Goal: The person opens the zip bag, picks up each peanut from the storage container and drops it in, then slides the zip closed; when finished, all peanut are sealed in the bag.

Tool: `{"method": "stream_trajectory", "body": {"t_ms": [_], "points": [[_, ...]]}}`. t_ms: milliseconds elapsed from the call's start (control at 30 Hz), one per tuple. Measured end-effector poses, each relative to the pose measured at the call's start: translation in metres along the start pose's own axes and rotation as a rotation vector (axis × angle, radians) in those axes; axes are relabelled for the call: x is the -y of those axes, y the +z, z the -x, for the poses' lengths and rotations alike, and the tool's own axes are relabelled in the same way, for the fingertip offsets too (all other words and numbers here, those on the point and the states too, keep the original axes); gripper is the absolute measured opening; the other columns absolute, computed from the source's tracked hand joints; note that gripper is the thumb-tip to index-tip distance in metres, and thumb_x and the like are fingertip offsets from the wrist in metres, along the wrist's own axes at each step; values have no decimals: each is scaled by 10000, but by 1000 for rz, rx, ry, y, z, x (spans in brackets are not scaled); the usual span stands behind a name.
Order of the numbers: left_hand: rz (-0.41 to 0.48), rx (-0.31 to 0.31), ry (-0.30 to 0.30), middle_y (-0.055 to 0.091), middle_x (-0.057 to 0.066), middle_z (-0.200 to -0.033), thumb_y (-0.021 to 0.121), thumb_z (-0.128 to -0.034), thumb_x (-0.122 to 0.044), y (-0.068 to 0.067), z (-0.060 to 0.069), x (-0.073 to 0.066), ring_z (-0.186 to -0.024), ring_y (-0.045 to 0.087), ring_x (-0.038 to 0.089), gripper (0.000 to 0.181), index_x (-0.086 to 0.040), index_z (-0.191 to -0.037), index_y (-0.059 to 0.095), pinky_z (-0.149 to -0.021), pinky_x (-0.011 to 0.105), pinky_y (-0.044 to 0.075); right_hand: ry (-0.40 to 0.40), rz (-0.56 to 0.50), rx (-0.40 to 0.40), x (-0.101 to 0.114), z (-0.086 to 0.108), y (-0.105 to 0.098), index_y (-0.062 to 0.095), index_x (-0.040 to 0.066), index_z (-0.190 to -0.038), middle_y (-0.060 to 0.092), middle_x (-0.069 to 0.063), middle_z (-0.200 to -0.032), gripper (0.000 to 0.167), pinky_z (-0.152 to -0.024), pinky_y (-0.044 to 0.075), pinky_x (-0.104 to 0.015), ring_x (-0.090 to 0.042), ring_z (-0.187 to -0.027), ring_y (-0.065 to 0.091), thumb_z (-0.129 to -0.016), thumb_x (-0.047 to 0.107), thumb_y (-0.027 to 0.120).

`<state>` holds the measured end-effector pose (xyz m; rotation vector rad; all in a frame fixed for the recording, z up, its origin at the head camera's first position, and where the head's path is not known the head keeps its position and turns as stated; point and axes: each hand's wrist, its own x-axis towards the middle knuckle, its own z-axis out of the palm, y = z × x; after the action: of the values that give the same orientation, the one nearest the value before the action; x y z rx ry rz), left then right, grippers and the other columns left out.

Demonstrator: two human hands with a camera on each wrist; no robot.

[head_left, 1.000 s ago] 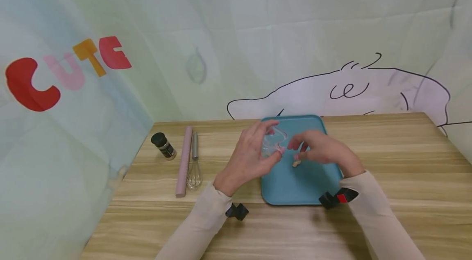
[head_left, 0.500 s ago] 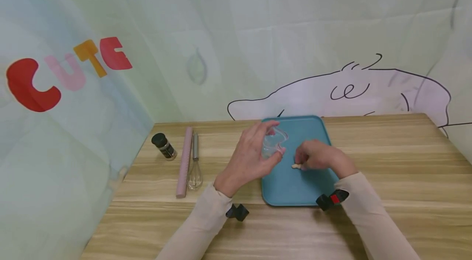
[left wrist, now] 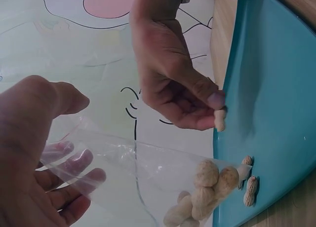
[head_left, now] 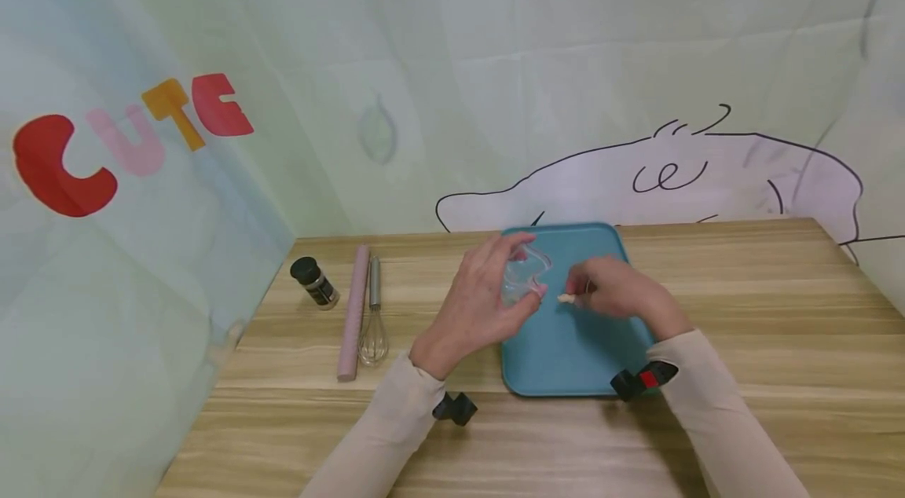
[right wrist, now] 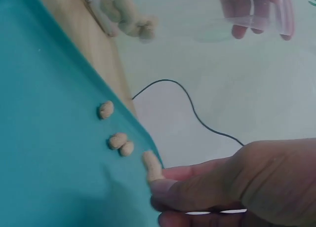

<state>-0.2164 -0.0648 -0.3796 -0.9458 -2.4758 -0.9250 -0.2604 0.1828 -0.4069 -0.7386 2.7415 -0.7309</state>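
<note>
In the head view my left hand [head_left: 482,295] holds the mouth of a clear plastic bag [head_left: 525,270] spread between thumb and fingers, over the left part of a blue tray [head_left: 558,368]. Several peanuts in their shells [left wrist: 203,195] lie at the bottom of the bag in the left wrist view. My right hand [head_left: 613,290] pinches one peanut [left wrist: 220,120] between thumb and fingertips, above the tray and apart from the bag. Loose peanuts [right wrist: 118,140] rest on the tray in the right wrist view; in the head view they are hidden.
Left of the tray a pink rolling pin [head_left: 353,313] and a wire whisk [head_left: 374,317] lie side by side on the wooden table [head_left: 283,419]. A black-capped jar [head_left: 315,283] lies farther left. A printed curtain [head_left: 424,89] hangs behind the table.
My right hand came down to a peanut on the tray, took hold of it and has lifted it slightly. The left hand and bag have stayed nearly still.
</note>
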Motion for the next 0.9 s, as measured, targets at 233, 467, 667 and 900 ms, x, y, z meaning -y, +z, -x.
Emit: {"method": "stream_trajectory", "body": {"t_ms": [233, 467, 667, 900], "points": [[-9, -14, 12, 699, 73, -1187, 775, -928, -249, 0, 0, 1, -1098, 675, 233, 613, -93, -1476, 547, -1069, 533, 502, -57, 11, -174, 7, 4, -10, 785, 31, -1033, 774, -98, -945, 91, -733, 586, -377, -198, -828, 665, -970, 40, 720], [-17, -3, 13, 689, 58, -1186, 770, -933, -264, 1, 0, 1, -1097, 664, 215, 620, -103, -1484, 535, -1060, 520, 508, -88, -45, -353, 22, 16, -24, 795, 36, -1095, 772, -94, -973, 130, -750, 551, -345, -195, -842, 648, -993, 74, 724], [-12, 6, 4, 679, 48, -1192, 771, -937, -266, 1, 1, 1, -1100, 659, 214, 621, -101, -1488, 536, -1067, 526, 509, -119, -66, -527, 37, 30, -35, 809, 87, -1120, 794, -72, -1000, 150, -750, 558, -315, -192, -831, 668, -979, 111, 764], [-11, 4, 12, 679, 51, -1180, 770, -940, -271, 2, 1, 2, -1093, 656, 214, 614, -100, -1484, 543, -1057, 522, 512, -157, -64, -628, 55, 40, -42, 810, 120, -1098, 798, -16, -963, 141, -711, 556, -267, -139, -779, 670, -963, 97, 777]]}}
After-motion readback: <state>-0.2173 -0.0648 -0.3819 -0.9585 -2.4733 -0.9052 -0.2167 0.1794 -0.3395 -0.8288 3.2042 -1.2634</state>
